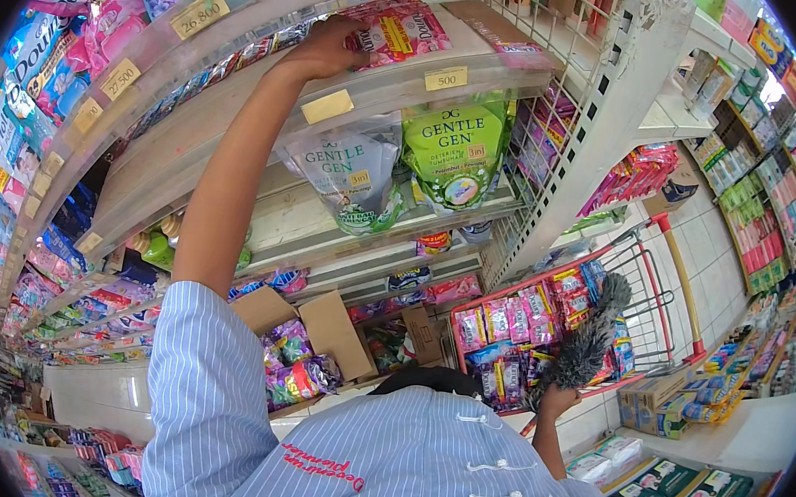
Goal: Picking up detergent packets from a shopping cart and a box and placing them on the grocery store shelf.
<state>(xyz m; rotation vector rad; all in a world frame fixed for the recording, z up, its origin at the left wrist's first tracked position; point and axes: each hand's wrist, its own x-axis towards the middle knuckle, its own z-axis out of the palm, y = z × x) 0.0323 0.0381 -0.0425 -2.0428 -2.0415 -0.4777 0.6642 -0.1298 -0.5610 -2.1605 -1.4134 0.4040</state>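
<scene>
My left hand [330, 49] reaches up to the store shelf and rests on pink Downy sachets [395, 34], its fingers curled at their left end; whether it grips them is unclear. Down at the right, my right hand [558, 400] holds the lower end of a grey fluffy duster [585, 339], which leans over a shopping cart [656, 221] full of sachet packs [505, 322]. On the shelf below my left hand stand a grey Gentle Gen detergent pouch [351, 173] and a green one [454, 154].
Open cardboard boxes [337, 335] with detergent packs stand at the shelf's foot. A white slotted upright [609, 111] and wire mesh [550, 127] border the shelf on the right. Packed diapers or similar goods [664, 488] lie at the lower right. More stocked shelves line the aisle.
</scene>
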